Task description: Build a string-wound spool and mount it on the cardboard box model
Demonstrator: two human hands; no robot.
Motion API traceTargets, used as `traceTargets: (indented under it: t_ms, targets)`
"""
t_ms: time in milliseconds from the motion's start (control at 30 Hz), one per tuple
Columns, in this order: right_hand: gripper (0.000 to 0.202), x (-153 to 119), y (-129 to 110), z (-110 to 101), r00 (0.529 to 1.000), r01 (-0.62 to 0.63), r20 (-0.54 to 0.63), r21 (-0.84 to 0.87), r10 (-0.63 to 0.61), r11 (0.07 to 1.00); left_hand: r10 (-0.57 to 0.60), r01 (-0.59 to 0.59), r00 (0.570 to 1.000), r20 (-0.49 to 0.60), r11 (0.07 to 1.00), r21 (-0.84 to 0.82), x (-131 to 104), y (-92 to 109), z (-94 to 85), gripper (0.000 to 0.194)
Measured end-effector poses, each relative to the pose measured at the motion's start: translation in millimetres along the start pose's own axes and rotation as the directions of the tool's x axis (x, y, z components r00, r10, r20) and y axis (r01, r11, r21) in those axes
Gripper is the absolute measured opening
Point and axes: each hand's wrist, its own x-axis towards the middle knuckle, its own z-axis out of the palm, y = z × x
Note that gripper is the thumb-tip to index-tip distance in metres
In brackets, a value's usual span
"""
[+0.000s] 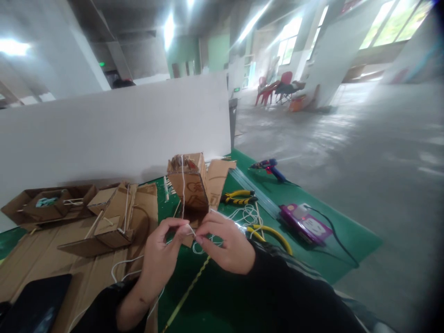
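Note:
Between my fingertips runs a thin white string (183, 189), which hangs down over the front of an upright cardboard piece (194, 185). My left hand (163, 245) pinches the string near the base of that piece. Close beside it, my right hand (225, 240) also pinches the string, its fingertips nearly meeting the left ones. Loose loops of the same string lie behind my right hand and under my left wrist. The cardboard piece stands just beyond both hands, its lower part partly hidden by them.
On the green table lie yellow-black pliers (239, 197), yellow-handled pliers (277, 237), clear glue sticks (255, 192), a glue gun (268, 169) and a purple power strip (305, 224). Cardboard assemblies (111, 226) and a dark tablet-like slab (41, 300) occupy the left. A white panel (138, 125) stands behind.

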Motion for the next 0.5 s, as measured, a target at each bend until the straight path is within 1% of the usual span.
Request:
traceTargets:
  t_ms: [33,67,167,233,333,433,500]
  targets:
    - [0.011,0,0,1,1.0,0.012,-0.006,0.003,-0.012,1.0,-0.07,0.068,0.997,-0.016,0.993,-0.097,-2,-2,4.2,0.026]
    - [0.011,-1,0,2,1.0,0.023,-0.013,0.005,-0.023,1.0,-0.109,0.104,0.994,-0.022,0.981,-0.161,-5,-3,8.7,0.03]
    - [0.011,-3,0,6,0.998,0.058,-0.016,0.006,-0.058,0.998,-0.163,0.16,0.987,0.012,0.947,-0.277,-12,-5,20.6,0.037]
    - [0.01,-4,0,8,0.997,0.079,-0.02,0.006,-0.079,0.997,-0.171,0.171,0.985,0.026,0.94,-0.295,-14,-6,23.5,0.038]
    - [0.01,-4,-2,6,0.996,0.066,-0.055,0.038,-0.064,0.997,-0.121,0.12,0.993,0.005,0.974,-0.191,-10,-7,17.9,0.035]
    - [0.012,-3,-4,3,0.994,-0.005,-0.113,0.078,0.014,0.997,-0.045,0.045,0.999,0.006,0.997,-0.069,-2,-6,6.8,0.023]
    - [0.013,-2,-5,1,0.99,-0.036,-0.135,0.091,0.049,0.995,0.054,-0.054,0.998,0.018,0.998,0.033,1,-2,1.5,0.013]
